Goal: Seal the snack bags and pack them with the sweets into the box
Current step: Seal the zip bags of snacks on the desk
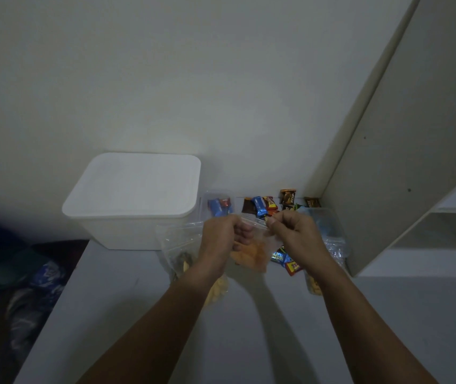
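My left hand (221,236) and my right hand (294,231) both pinch the top edge of a clear zip bag of orange snacks (250,254), held above the table. A white box (131,200) with its lid on stands at the back left. Wrapped sweets (265,206) lie along the wall behind my hands, and a few more sweets (286,261) lie under my right wrist. Another clear snack bag (178,248) stands left of my hands. A bag of pale yellow snacks (217,291) lies beneath my left forearm.
The white table (249,328) runs to its left edge, where dark cloth (27,278) lies below. A tall white shelf unit (401,189) closes the right side. One more clear bag (332,239) leans by the shelf. A small clear tub (218,205) holds blue sweets.
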Available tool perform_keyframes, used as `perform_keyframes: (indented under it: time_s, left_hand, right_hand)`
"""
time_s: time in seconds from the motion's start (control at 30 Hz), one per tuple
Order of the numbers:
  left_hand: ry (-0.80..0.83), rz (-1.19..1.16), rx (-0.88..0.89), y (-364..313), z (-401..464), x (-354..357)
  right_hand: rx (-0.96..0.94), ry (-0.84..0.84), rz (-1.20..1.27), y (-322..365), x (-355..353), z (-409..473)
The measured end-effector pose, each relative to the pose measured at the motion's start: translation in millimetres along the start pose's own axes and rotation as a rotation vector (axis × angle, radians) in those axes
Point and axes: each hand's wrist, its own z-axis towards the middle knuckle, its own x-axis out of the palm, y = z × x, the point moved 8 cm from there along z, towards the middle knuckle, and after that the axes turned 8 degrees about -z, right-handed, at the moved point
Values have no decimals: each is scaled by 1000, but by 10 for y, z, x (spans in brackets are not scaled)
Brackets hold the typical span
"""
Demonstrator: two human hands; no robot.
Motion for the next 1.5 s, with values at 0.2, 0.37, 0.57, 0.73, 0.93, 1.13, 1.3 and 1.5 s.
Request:
perform_keyframes:
  time_s: [0.2, 0.37, 0.57, 0.73, 0.93, 1.13, 1.3, 1.5]
  left_hand:
    - [-76, 68, 152, 110, -22, -307]
    - [-14, 106, 92, 421, -95, -499]
    - [-204, 25, -96, 886, -186, -893]
    - [-298, 165, -120, 1294, -145, -1170]
    - [-276, 364, 0, 1058, -202, -1050]
    - [-336, 622, 472, 582, -193, -688]
    - [-65, 611, 446, 540, 2, 0]
    - [267, 646, 122, 982, 315, 672]
  right_hand:
    - [52, 134, -8, -71, 107, 3]
    - [88, 179, 52, -188, 297, -14]
    - [117, 421, -74, -534, 896, -180]
    - [120, 408, -198, -721, 1261, -187]
    - [169, 368, -226, -828, 1280, -149]
    - [264, 261, -164, -1026, 894, -10]
    - [476, 6, -182, -1433, 211, -11]
    - [681, -247, -227, -1976, -469, -131]
